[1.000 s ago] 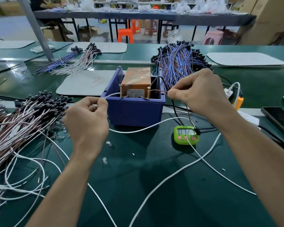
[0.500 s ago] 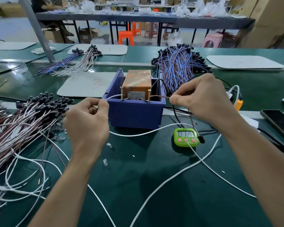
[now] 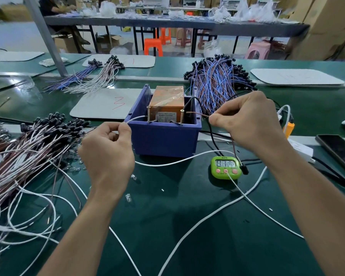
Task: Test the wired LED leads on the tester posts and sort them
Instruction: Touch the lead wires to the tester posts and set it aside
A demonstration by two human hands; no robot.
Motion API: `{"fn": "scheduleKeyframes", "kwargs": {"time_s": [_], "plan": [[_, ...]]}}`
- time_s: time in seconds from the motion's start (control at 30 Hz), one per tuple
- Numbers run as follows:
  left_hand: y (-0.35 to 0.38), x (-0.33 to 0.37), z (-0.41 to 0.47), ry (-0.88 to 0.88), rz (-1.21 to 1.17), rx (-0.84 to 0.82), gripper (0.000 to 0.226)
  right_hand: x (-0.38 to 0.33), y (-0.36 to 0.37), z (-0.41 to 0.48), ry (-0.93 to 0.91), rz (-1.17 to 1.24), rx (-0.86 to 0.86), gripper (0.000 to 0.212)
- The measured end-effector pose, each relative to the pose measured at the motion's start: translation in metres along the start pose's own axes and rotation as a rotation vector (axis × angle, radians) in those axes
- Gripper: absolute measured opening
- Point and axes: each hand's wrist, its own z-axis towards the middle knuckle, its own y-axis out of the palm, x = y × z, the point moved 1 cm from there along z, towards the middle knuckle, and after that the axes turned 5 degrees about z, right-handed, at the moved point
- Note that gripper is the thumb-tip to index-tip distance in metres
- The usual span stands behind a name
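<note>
A blue box [image 3: 163,140] holds an orange tester [image 3: 167,104] with two upright screw posts, the left post [image 3: 148,114] and the right post [image 3: 181,116]. My left hand [image 3: 108,152] pinches a white wire [image 3: 135,118] whose tip touches the left post. My right hand [image 3: 247,120] pinches a brown wire [image 3: 195,114] whose tip touches the right post. The lead's black LED end [image 3: 244,169] hangs below my right hand, over the timer. A heap of white and brown leads [image 3: 28,148] lies at the left.
A green timer [image 3: 225,168] sits right of the box front. A blue and brown lead pile [image 3: 217,80] lies behind the box, smaller bundles [image 3: 92,76] at the back left. White mats [image 3: 106,106] lie around, a phone [image 3: 339,150] at the right. Loose white cables [image 3: 197,222] cross the green bench.
Both hands hold the wire ends on the posts as before. The view has shifted slightly; the hands sit a little lower in the frame.
</note>
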Motion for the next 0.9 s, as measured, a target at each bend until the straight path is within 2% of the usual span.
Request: {"fn": "scheduleKeyframes", "kwargs": {"time_s": [0.33, 0.57, 0.9], "plan": [[0.0015, 0.0008, 0.0, -0.012, -0.005, -0.004, 0.02, -0.0051, 0.0058, 0.0008, 0.004, 0.019, -0.005, 0.018], [0.0009, 0.0012, 0.0007, 0.001, -0.014, -0.008, 0.018, -0.0032, 0.0056, 0.0004, 0.039, 0.015, 0.022, 0.026], [-0.0004, 0.0028, -0.002, 0.042, -0.026, -0.038, 0.017, -0.0063, 0.0059, -0.0042, 0.028, 0.025, -0.033, 0.016]]}}
